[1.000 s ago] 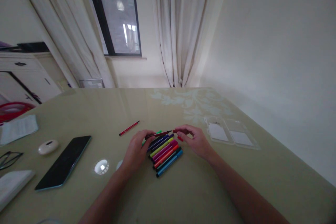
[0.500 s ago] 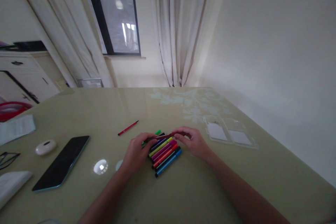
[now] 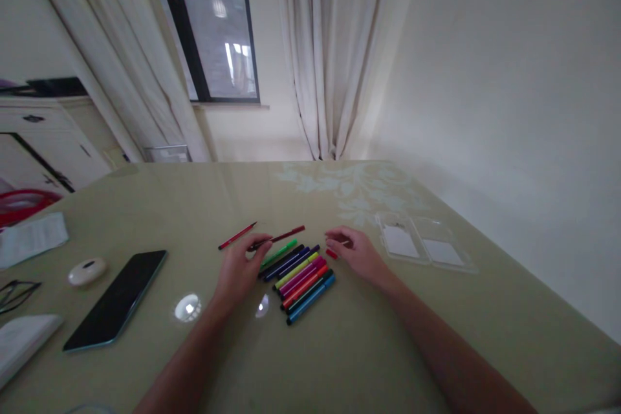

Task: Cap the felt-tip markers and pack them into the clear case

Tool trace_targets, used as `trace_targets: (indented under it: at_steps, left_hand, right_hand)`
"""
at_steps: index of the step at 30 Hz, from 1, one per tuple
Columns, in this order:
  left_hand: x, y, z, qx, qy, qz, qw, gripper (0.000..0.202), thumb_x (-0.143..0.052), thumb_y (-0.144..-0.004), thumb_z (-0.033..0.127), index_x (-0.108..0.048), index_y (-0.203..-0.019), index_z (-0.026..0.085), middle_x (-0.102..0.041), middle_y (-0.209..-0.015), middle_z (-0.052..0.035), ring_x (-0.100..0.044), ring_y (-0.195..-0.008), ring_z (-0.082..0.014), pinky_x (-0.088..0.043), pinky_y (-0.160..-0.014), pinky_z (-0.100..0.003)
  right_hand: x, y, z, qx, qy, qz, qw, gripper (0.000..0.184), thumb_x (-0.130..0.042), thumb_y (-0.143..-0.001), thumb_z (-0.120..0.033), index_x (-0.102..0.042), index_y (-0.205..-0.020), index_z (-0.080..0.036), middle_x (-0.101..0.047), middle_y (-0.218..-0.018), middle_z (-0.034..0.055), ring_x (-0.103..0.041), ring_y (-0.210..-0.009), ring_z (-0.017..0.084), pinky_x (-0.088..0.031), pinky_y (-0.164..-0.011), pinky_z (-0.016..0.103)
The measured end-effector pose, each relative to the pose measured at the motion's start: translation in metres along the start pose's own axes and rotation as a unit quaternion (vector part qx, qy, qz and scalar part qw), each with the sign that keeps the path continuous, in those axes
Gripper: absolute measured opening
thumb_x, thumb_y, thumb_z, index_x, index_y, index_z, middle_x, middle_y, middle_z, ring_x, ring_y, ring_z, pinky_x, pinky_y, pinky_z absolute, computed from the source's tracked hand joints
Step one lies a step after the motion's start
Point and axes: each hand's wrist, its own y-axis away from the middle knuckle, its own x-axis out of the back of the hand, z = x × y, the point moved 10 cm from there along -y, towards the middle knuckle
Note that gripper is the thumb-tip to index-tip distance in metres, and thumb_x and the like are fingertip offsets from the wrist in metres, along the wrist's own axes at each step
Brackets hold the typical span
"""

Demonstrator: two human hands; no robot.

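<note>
My left hand (image 3: 241,266) is closed on a dark red marker (image 3: 286,235), thumb and fingers pinching its left end. The marker slants up to the right, above the row. Right of the row, my right hand (image 3: 356,252) has its thumb and fingertips curled but apart, with nothing seen between them. A small red cap (image 3: 332,253) shows just under its thumb. Between the hands lies a slanted row of markers, among them a green marker (image 3: 279,253), a yellow-green marker (image 3: 297,272) and a blue marker (image 3: 311,300). An uncapped red marker (image 3: 237,235) lies beyond my left hand.
An open clear plastic case (image 3: 427,242) lies at the right, near the wall. On the left are a black phone (image 3: 116,299), a white rounded case (image 3: 87,271), glasses (image 3: 18,295), a white box (image 3: 26,346) and a paper packet (image 3: 33,237).
My right hand has let go of the dark red marker. My left hand has carried it left and slightly up. The red cap and more of the row have come into view.
</note>
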Motion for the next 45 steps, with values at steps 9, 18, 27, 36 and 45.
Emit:
trace_targets:
  at_steps: [9,18,27,36,45]
  left_hand:
    - [0.004,-0.004,-0.037,0.044,-0.156,-0.036,0.986,0.031,-0.053,-0.088,0.040,-0.077,-0.095,0.022,-0.078,-0.099,-0.0081,-0.071,-0.095,-0.0277,-0.053,-0.088,-0.039]
    - [0.051,0.002,-0.049,0.139,-0.348,0.081,0.924,0.040,-0.048,-0.096,0.041,-0.073,-0.120,0.022,-0.066,-0.130,-0.0163,-0.054,-0.120,-0.0404,-0.044,-0.094,-0.056]
    - [0.034,0.001,-0.030,0.081,-0.369,0.021,0.926,0.033,-0.037,-0.104,0.032,-0.069,-0.109,0.024,-0.076,-0.110,-0.0096,-0.064,-0.109,-0.0308,-0.034,-0.100,-0.052]
    - [0.019,0.001,-0.041,0.111,-0.311,-0.044,0.943,0.036,-0.046,-0.100,0.047,-0.074,-0.110,0.028,-0.071,-0.123,-0.0098,-0.061,-0.119,-0.0333,-0.040,-0.096,-0.051]
    - [0.022,-0.003,-0.032,0.081,-0.189,0.000,0.979,0.030,-0.045,-0.098,0.041,-0.070,-0.101,0.024,-0.077,-0.102,-0.0081,-0.069,-0.098,-0.0295,-0.049,-0.090,-0.045]
  right_hand:
    - [0.001,0.002,-0.003,0.031,0.216,-0.047,0.975,0.006,-0.075,-0.085,-0.022,-0.079,-0.087,-0.018,-0.071,-0.097,0.0086,-0.067,-0.090,0.022,-0.053,-0.080,0.033]
    - [0.009,0.001,-0.002,0.013,0.134,0.002,0.991,0.009,-0.066,-0.089,-0.022,-0.073,-0.092,-0.018,-0.076,-0.089,0.0063,-0.071,-0.082,0.020,-0.055,-0.077,0.033]
    - [0.010,0.002,-0.027,0.052,-0.018,0.018,0.998,0.021,-0.067,-0.092,-0.037,-0.078,-0.100,-0.021,-0.081,-0.099,0.0074,-0.075,-0.091,0.022,-0.058,-0.086,0.037]
    - [0.008,0.006,-0.030,0.044,-0.013,0.021,0.999,0.025,-0.069,-0.091,-0.042,-0.078,-0.099,-0.020,-0.081,-0.099,0.0088,-0.076,-0.091,0.023,-0.059,-0.086,0.038]
    - [0.003,0.005,-0.021,0.036,-0.007,0.025,0.999,0.025,-0.073,-0.087,-0.041,-0.075,-0.099,-0.019,-0.080,-0.096,0.0088,-0.075,-0.086,0.022,-0.059,-0.080,0.037]
